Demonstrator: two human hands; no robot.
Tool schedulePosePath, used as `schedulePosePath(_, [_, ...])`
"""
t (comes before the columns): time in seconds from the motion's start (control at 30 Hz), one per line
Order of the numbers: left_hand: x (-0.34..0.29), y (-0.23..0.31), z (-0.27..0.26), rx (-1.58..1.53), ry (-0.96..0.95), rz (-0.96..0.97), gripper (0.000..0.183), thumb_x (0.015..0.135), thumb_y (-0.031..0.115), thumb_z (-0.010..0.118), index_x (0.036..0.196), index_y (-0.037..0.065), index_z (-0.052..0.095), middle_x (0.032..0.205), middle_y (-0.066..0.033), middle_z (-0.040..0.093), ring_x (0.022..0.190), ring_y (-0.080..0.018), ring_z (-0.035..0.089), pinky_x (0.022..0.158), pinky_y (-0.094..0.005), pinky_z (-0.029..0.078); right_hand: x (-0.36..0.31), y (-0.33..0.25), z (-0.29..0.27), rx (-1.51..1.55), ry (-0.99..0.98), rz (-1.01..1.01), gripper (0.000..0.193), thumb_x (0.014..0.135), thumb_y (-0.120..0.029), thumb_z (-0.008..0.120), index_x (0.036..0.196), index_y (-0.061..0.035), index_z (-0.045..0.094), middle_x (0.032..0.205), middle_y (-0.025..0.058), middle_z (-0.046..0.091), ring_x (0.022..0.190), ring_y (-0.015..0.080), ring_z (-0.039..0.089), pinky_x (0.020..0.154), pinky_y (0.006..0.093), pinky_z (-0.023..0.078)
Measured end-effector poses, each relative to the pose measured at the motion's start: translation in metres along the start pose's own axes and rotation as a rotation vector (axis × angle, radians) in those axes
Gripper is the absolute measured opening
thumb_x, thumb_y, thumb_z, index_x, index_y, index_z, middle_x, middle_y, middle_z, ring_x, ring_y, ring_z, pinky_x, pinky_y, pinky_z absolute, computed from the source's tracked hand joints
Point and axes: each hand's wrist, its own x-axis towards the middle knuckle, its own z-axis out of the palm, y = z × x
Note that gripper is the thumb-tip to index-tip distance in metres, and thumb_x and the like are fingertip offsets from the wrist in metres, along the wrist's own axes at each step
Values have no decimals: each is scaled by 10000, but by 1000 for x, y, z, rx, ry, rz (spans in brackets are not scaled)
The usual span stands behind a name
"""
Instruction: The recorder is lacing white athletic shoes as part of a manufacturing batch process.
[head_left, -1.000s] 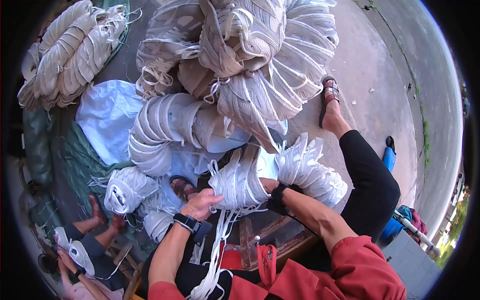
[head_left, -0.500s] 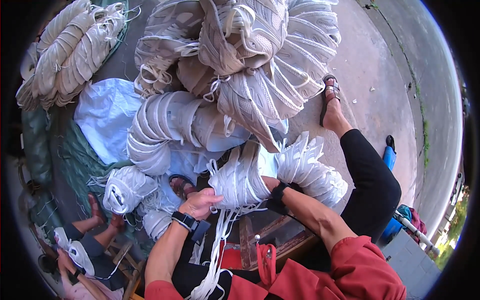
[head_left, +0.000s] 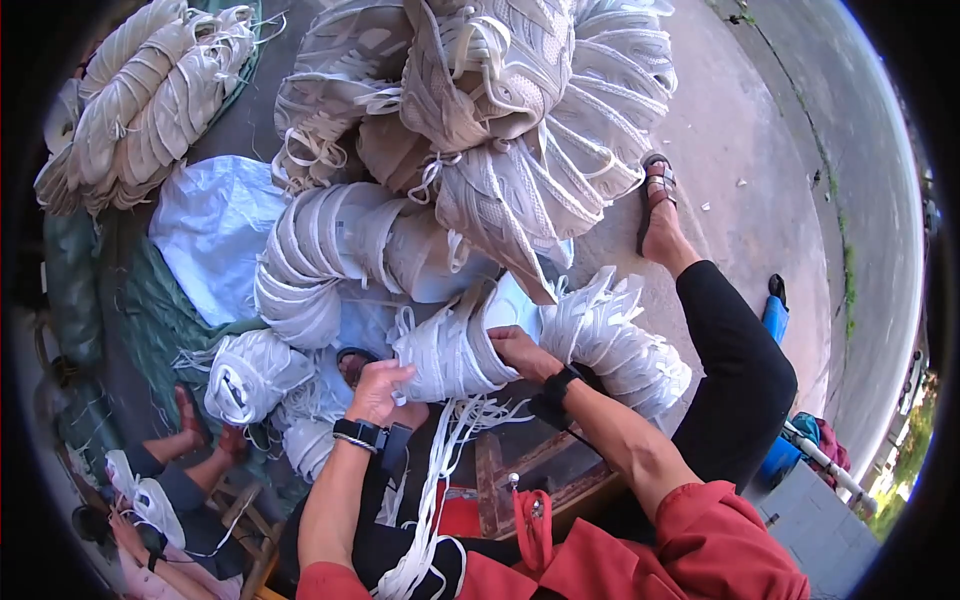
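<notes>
A nested stack of white shoe uppers (head_left: pixel 445 350) lies across the space before my knees, curved like a tube. At its left end, my left hand (head_left: pixel 376 393) is closed with the thumb along the edge; its fingertips are partly hidden. My right hand (head_left: pixel 526 352) pinches the rim of an upper at the stack's right end, fingers bent over the edge. Loose white laces (head_left: pixel 440 490) trail from the stack's underside down over my lap. Just right of my right hand, another curved bundle of white uppers (head_left: pixel 620 340) rests against my leg.
Large piles of beige-grey uppers (head_left: pixel 500 90) rise ahead, with another bundle (head_left: pixel 150 100) far left. A white sack (head_left: pixel 215 235) and green netting (head_left: pixel 165 320) lie on the left. A wooden frame (head_left: pixel 500 470) is below. Another person's hands (head_left: pixel 130 535) hold a white upper at lower left.
Both hands and the stack have shifted a little left. My right hand, earlier partly hidden behind the stack's right end, now shows at its rim.
</notes>
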Motion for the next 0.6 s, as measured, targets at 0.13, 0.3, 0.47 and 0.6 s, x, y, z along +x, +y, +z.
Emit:
schedulePosePath(0.13, [5,1,-27,-153,34,70,279,764,91,631,1008,-35,580,952,-95,629,866,-204,605,817,-328,447,-33,-17,-2,103,304,-108,243,863,-119,508,1049,22,579,766,68,628,649,97,567,583,230,449])
schedulePosePath(0.3, [7,1,-23,-409,176,46,188,785,108,605,926,-17,596,866,-88,610,849,-223,581,816,-338,438,-65,-6,-38,31,943,-354,157,838,-150,544,857,6,554,698,62,566,640,144,532,608,270,443])
schedulePosePath(0.47, [7,-9,-31,-317,257,205,265,792,71,566,1037,-25,534,809,-95,588,820,-236,574,787,-374,451,-97,6,-79,-54,1388,-263,294,785,-180,626,974,0,490,818,89,510,744,177,486,692,304,414])
schedulePosePath(0.6, [9,-21,-60,-344,261,245,246,781,36,529,1027,30,514,845,-106,567,832,-251,565,803,-399,450,-105,27,-101,66,1492,-290,337,784,-185,635,1006,10,472,872,94,498,788,186,488,738,305,416])
